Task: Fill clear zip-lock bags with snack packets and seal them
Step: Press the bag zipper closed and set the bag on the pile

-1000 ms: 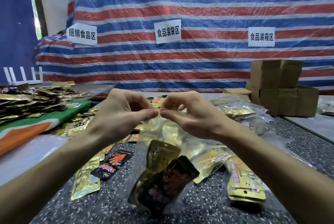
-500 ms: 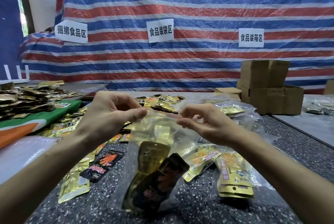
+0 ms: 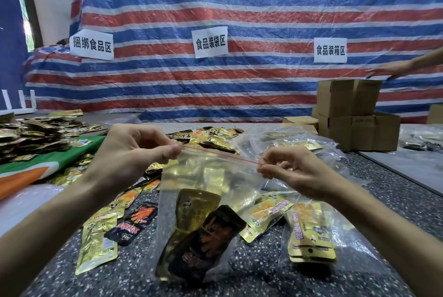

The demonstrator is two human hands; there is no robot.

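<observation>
the clear zip-lock bag (image 3: 217,176) hangs in the air over the speckled surface (image 3: 263,275), just in front of the person, held only by its top edge. the left hand (image 3: 129,152) has its grip closed to a thumb-and-finger pinch on the left end of the red zip strip (image 3: 220,154), and the right hand (image 3: 296,173) pinches the right end the same way, its other fingers curled loosely. holding the two ends apart like this pulls the strip taut and straight, which looks meant for pressing the seal shut along its length; whether it is already closed all the way cannot be told. the weight of the gold packet (image 3: 196,210) and the dark packet (image 3: 212,244) draws the bag down and settles them at the bottom, well clear of the zip. so the mouth points up and the bag's long axis runs top to bottom, the lower end swung toward the camera; the strip crosses it, sloping a little down toward the right hand. whether the bottom touches the surface is unclear. loose packets (image 3: 99,244) lie beside it, and a second filled bag (image 3: 311,232) lies to the right.
</observation>
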